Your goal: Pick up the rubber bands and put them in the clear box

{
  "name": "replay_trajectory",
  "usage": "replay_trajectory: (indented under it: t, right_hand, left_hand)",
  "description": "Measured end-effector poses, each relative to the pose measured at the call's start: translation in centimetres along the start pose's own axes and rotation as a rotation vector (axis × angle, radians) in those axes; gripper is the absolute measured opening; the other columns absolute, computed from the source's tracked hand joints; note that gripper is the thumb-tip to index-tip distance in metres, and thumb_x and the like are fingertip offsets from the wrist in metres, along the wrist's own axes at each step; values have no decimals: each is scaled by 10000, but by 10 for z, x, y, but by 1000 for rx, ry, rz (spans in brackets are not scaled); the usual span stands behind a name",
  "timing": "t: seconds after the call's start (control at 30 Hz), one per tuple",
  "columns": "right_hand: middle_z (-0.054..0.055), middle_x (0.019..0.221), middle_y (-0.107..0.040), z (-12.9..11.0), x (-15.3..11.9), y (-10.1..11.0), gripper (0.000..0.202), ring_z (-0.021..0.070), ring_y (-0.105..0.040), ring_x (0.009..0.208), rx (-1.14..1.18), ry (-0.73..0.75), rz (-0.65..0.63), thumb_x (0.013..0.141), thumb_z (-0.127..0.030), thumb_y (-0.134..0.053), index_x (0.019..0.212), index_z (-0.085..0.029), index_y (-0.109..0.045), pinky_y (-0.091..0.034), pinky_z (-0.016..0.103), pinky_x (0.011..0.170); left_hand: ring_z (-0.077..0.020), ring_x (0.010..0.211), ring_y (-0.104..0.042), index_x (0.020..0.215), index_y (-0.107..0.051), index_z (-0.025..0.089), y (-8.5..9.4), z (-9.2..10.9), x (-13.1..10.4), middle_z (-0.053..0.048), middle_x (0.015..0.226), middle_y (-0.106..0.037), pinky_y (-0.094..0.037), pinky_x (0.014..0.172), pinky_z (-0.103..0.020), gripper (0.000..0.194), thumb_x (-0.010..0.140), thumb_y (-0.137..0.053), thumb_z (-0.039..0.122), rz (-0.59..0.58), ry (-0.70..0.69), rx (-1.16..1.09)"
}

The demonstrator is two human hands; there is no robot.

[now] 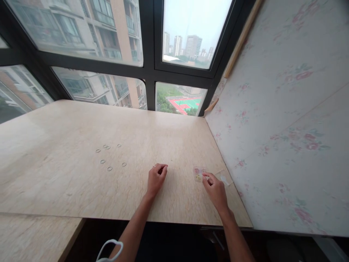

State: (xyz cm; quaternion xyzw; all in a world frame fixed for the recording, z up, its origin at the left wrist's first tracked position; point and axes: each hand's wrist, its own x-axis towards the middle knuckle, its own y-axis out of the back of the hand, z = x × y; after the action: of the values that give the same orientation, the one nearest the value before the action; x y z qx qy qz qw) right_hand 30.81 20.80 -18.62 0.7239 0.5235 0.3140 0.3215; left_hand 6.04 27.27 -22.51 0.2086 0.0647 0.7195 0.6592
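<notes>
Clear box (pieces inside) | right hand at edge | left hand apart

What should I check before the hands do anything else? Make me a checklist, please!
1. Clear box resting on the counter: ok.
2. Right hand at the clear box: ok, its fingertips are at the near right corner.
3. Right fingertips holding a piece: cannot tell, too small to see.
4. Left hand free: cannot tell, its finger and thumb are close together and anything between them is too small to see.
5. Rings away from the counter's front edge: ok.
6. Rings all spread well apart: not ok, two lie close together.
</notes>
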Motion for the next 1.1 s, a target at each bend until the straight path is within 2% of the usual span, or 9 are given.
replay_trajectory:
  t: [0.1,0.17,0.27,0.37,0.53,0.63,0.8,0.93,1.1]
  right_hand:
    - [-43,458,-400,1,-10,2,363,103,-377,423,66,21,36,871,-419,-469,947,-144,-693,-291,224,455]
    - [-8,527,-532,1,-19,1,360,110,-471,457,122,50,39,889,-400,-471,974,-133,-697,-365,214,474]
    - [72,814,-700,2,-33,-6,330,147,-652,687,215,147,8,909,-345,-479,1028,-130,-700,-496,214,637]
    - [91,998,-702,6,-43,-11,296,173,-681,862,294,247,-78,908,-304,-503,1058,-147,-705,-528,231,756]
    - [73,900,-715,7,-42,-10,333,180,-685,763,341,187,-154,913,-351,-504,1090,-148,-699,-545,243,681]
    - [67,801,-706,5,-40,-8,359,168,-668,690,325,204,-197,932,-362,-462,1015,-128,-721,-520,221,614]
    - [21,585,-616,6,-42,-8,373,121,-580,502,300,302,-261,940,-341,-434,876,-122,-730,-449,189,512]
    - [-20,448,-461,9,-43,-7,389,92,-466,388,290,349,-244,939,-334,-423,830,-106,-719,-371,175,426]
    - [-23,455,-451,10,-43,-5,375,87,-440,383,292,407,-239,928,-323,-428,813,-116,-719,-360,177,421]
  left_hand:
    - [-144,759,-603,825,-671,158,0,0,0,-50,824,-663,-453,681,-260,191,859,-524,275,0,4,9]
    - [-143,758,-600,826,-671,158,0,-1,0,-51,823,-662,-451,681,-260,193,861,-522,277,-2,8,10]
    - [-142,762,-595,828,-668,155,-1,-1,0,-53,828,-658,-446,682,-257,199,866,-517,279,-11,14,16]
    - [-138,749,-585,829,-666,153,-1,0,-1,-50,815,-648,-435,682,-259,201,867,-510,275,-49,7,65]
    - [-130,716,-577,808,-677,157,1,0,2,-48,791,-646,-434,684,-257,195,849,-507,243,-168,-9,118]
    - [-131,719,-593,835,-684,157,11,-4,11,-55,805,-658,-458,676,-249,197,838,-513,256,-216,33,54]
    - [-111,590,-579,1072,-622,133,59,-19,32,-47,803,-641,-458,527,-217,325,819,-534,318,-216,253,-31]
    - [-109,629,-572,1133,-601,132,116,-34,49,-73,973,-643,-479,616,-244,383,777,-573,269,-190,236,300]
    - [-197,892,-600,1137,-630,143,174,-45,63,-95,1053,-638,-454,802,-287,424,717,-617,200,-336,232,692]
